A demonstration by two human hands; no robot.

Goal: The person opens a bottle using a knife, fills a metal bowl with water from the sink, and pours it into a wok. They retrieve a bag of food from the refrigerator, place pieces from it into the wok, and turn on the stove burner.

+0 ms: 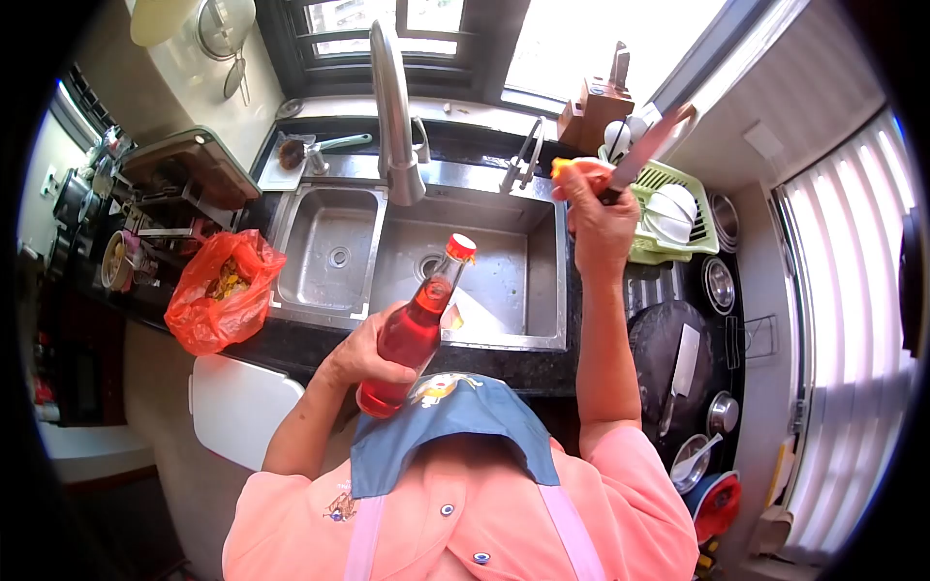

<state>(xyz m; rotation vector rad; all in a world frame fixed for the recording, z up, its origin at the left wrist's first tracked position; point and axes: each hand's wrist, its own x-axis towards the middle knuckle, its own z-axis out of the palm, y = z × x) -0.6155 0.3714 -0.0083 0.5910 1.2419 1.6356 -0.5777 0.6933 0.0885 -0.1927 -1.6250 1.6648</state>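
My left hand (366, 351) is wrapped round the lower part of a glass bottle (411, 334) of red liquid, which leans to the right near the sink's front edge. Its red cap (461, 246) is on. To the right of the sink, my right hand (603, 215) is raised and closed round the dark handle of a knife (651, 150), whose blade points up and right. An orange and yellow piece (573, 170) is also at this hand's fingers; what it is I cannot make out.
A double steel sink (554, 281) with a tall faucet (389, 107) lies ahead. At left sits a red plastic bag (208, 315) of scraps. On the right are a green dish rack (668, 250), a knife block (593, 111) and a cleaver (685, 360) on a round dark board (649, 339).
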